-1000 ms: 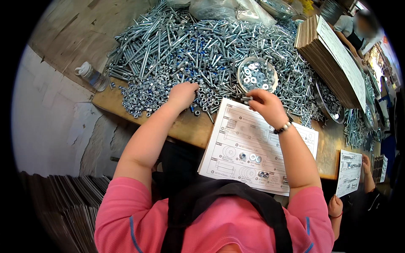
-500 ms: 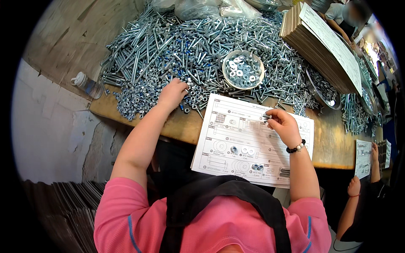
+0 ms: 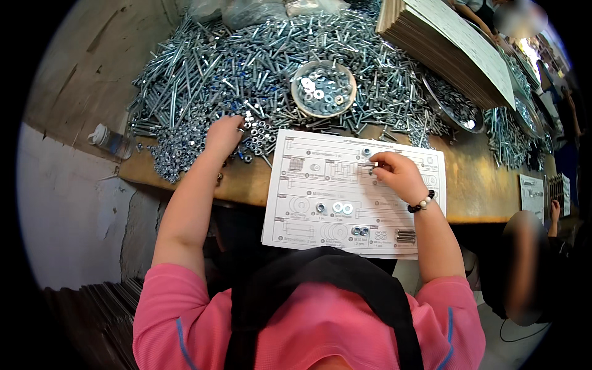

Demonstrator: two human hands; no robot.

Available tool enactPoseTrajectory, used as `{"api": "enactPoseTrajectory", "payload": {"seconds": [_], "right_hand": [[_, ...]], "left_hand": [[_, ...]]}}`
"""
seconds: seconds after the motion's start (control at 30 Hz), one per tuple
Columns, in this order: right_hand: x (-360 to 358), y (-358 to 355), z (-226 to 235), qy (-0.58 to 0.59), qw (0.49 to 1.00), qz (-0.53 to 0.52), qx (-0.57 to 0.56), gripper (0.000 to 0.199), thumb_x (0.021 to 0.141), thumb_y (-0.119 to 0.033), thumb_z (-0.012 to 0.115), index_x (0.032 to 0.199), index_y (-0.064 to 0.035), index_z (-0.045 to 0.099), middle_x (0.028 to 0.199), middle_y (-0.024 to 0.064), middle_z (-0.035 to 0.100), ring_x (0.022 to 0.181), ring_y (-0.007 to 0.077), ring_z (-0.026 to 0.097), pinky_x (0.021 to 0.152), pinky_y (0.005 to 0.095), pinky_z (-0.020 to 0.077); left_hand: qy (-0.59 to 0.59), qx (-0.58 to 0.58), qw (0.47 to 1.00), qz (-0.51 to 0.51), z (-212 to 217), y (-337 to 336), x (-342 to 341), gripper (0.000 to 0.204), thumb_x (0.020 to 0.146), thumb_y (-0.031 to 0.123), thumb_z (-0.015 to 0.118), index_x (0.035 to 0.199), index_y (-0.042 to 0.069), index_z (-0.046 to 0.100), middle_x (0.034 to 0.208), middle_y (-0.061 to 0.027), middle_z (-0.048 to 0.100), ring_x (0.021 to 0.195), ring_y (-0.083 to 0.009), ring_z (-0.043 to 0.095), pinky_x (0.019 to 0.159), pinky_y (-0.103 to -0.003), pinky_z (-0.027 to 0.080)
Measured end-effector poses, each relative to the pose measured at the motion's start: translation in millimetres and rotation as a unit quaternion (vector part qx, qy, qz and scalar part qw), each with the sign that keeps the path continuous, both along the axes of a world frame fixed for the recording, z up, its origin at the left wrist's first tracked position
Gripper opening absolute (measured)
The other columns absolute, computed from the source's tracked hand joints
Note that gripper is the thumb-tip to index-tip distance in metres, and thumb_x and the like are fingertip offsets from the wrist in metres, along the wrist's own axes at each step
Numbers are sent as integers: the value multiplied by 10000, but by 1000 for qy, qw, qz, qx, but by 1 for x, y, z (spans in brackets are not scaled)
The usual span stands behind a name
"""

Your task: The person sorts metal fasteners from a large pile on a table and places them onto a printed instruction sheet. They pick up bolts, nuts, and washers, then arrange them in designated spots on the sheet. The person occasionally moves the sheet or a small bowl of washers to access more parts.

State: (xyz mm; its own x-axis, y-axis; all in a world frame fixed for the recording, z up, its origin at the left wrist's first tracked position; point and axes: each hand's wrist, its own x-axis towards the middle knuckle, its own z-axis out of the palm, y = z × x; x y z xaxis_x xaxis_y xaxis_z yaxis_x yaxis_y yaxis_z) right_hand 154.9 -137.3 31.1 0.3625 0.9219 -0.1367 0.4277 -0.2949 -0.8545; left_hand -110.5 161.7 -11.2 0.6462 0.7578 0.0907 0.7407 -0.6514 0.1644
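My left hand (image 3: 224,134) is down at the edge of a pile of hex nuts (image 3: 179,148), its fingers curled; whatever they hold is hidden. Over the printed sheet (image 3: 290,237), my right hand (image 3: 399,177) is closed, pinching small metal pieces (image 3: 372,168) whose kind I cannot make out. Just beyond its fingertips a nut (image 3: 366,152) lies on the paper. Lower on the sheet are a single nut (image 3: 320,208), two flat washers (image 3: 342,208), a pair of nuts (image 3: 360,231) and several short bolts (image 3: 406,235).
A heap of bolts (image 3: 203,74) covers the table's far side, with a round tub of washers (image 3: 354,92) in it. Right of that stand a metal bowl (image 3: 468,125) and a tall stack of sheets (image 3: 444,55). A clear bottle (image 3: 111,140) stands left. Other people work at right.
The view has shifted, so the table appears further left. My right hand has moved slightly down the sheet, and a nut now shows beyond its fingertips. My left hand stays at the nuts.
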Motion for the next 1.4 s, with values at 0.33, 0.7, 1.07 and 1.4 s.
{"api": "enactPoseTrajectory", "payload": {"seconds": [0.33,0.7,1.07,1.4], "right_hand": [[-15,30,-15,-148,986,83,-3,168,784,-136,591,930,-54,593,818,124,614,756,282,587,662,368,464],[-32,31,-23,-331,929,146,80,133,729,-116,606,839,-67,548,860,61,537,783,256,559,669,354,475],[-18,23,-19,-193,972,127,53,334,675,-148,708,972,-84,570,909,64,534,799,246,558,706,330,467],[-21,33,-8,-120,991,48,33,236,812,-222,596,985,-61,598,831,97,579,750,245,572,673,336,458]], "left_hand": [[-6,52,998,33,-9,-4,0,128,756,141,617,867,81,594,916,-140,566,822,-332,578,699,-426,477],[6,99,995,-12,-9,-10,-6,83,766,142,572,825,94,606,814,-120,560,772,-322,570,667,-419,471],[-13,74,993,-86,-10,-6,-10,126,784,139,594,902,130,637,832,-84,579,764,-298,576,659,-393,471],[-260,27,943,-205,36,-82,51,137,747,46,596,877,62,633,871,-88,600,798,-260,580,695,-340,472]]}}
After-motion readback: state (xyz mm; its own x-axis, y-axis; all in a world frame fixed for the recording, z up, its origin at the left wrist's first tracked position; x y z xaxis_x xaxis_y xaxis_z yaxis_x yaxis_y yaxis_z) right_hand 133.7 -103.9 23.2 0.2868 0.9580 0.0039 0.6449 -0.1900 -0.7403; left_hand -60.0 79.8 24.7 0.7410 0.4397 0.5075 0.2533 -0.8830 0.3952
